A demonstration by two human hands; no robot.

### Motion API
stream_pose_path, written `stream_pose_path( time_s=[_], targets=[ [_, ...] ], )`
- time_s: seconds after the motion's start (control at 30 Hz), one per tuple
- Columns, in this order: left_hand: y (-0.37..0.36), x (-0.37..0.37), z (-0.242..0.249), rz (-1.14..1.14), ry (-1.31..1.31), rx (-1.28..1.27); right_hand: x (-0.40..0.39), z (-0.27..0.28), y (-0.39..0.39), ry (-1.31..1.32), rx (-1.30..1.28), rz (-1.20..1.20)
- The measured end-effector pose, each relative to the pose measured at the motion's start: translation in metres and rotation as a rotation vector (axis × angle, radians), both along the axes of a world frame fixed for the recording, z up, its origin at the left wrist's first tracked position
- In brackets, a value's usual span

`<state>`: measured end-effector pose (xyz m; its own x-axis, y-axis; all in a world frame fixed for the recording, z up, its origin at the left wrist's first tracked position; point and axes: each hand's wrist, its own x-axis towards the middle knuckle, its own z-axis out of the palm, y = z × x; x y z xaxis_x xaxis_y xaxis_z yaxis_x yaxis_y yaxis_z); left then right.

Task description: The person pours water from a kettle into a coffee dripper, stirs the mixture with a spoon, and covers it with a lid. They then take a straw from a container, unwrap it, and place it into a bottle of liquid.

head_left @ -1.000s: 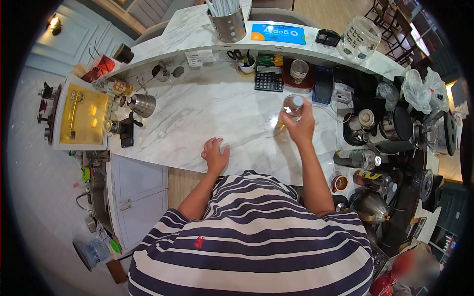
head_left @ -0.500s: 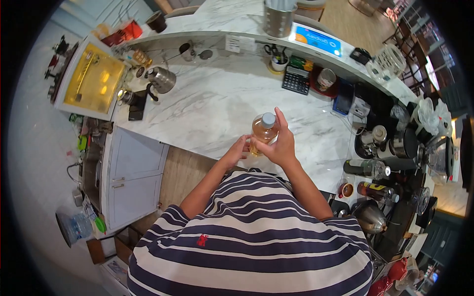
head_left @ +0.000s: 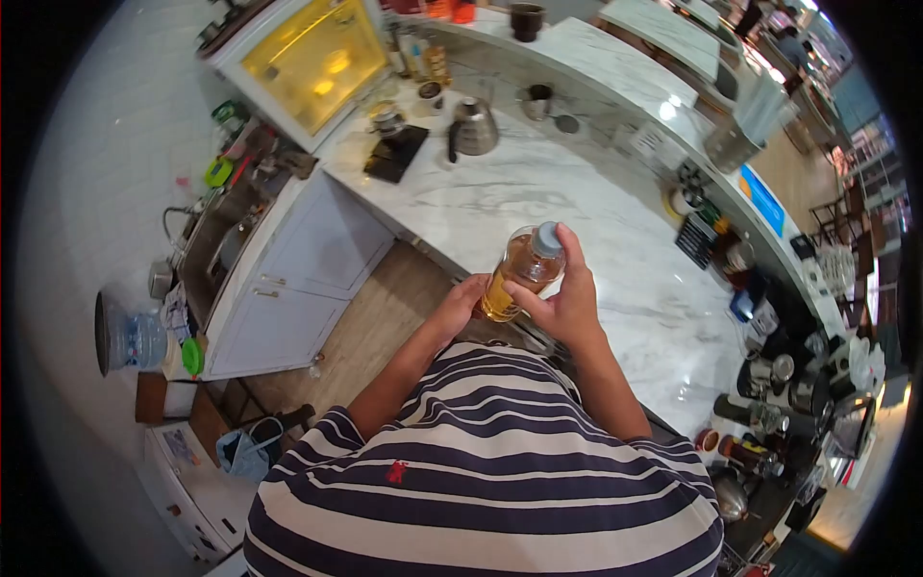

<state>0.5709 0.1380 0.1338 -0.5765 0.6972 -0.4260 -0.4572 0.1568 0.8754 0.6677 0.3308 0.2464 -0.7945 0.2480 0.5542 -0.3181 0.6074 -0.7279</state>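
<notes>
A clear bottle (head_left: 526, 258) of amber liquid with a grey cap (head_left: 548, 239) is held in front of my body, tilted with its cap up and to the right. My right hand (head_left: 571, 300) is closed around its right side, thumb across the front and fingers behind, near the cap. At the bottle's lower left, my left hand (head_left: 460, 308) supports the base with its fingers curled against it. Part of the left fingers is hidden behind the bottle. Beyond it lies the white marble counter (head_left: 586, 192).
A steel gooseneck kettle (head_left: 476, 127) and a black scale (head_left: 396, 154) stand at the far left of the counter. The sink (head_left: 226, 236) and white cabinets (head_left: 298, 288) are to my left. A calculator (head_left: 695, 239) and several bottles (head_left: 755, 413) are at right.
My view and body have turned left, bringing the sink and cabinets closer. The bottle is now lifted off the counter and tilted, and my left hand has closed in on its base.
</notes>
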Motion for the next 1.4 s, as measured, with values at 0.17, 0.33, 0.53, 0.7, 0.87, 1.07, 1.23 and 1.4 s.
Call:
stream_pose_path(
  time_s=[0.17, 0.33, 0.53, 0.7, 0.87, 1.07, 1.23, 1.4],
  targets=[
    [-0.073, -0.061, 0.005, 0.002, 0.106, 0.009, -0.060, -0.002, -0.059, 0.013, 0.000, 0.062],
    [-0.111, -0.109, 0.024, 0.091, 0.150, -0.033, -0.118, 0.002, -0.100, 0.068, -0.059, 0.079],
    [-0.123, -0.147, 0.035, 0.125, 0.136, -0.003, -0.166, 0.007, -0.111, 0.026, -0.107, 0.055],
    [-0.119, -0.177, 0.059, 0.152, 0.144, 0.088, -0.195, 0.030, -0.105, 0.018, -0.278, 0.131],
    [-0.107, -0.219, 0.077, 0.082, 0.161, 0.194, -0.232, 0.050, -0.086, 0.080, -0.362, 0.142],
    [-0.078, -0.275, 0.107, -0.005, 0.268, 0.131, -0.286, 0.066, -0.055, 0.199, -0.197, 0.104],
    [-0.057, -0.328, 0.119, -0.051, 0.194, 0.177, -0.331, 0.070, -0.038, 0.220, -0.164, 0.003],
    [-0.036, -0.402, 0.118, -0.152, 0.288, 0.204, -0.383, 0.091, -0.031, 0.318, -0.130, -0.070]
  ],
)
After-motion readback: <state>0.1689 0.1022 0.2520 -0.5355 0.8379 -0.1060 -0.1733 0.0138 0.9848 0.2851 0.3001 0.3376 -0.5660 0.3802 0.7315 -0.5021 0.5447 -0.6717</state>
